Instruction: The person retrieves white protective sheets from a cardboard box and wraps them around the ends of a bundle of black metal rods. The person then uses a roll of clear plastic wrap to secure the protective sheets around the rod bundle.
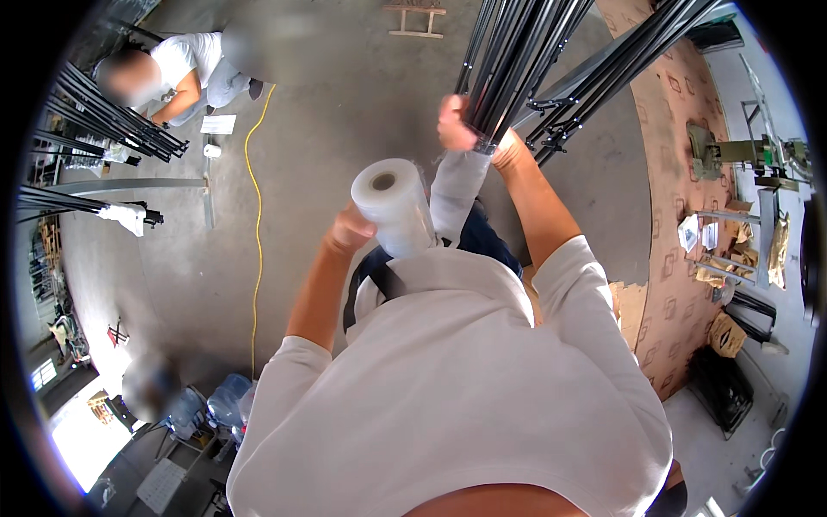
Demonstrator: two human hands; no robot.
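My left hand grips a roll of clear stretch film, held upright in front of my chest. A sheet of film runs from the roll up to a bundle of long black metal rods. My right hand clasps the lower end of that bundle, where the film is wound around it. A second group of black rods leans just to the right of my right forearm.
A person in a white shirt crouches at the upper left beside more black rod bundles. A yellow cable runs down the concrete floor. A patterned board lies at right. Water bottles and another person's head are at lower left.
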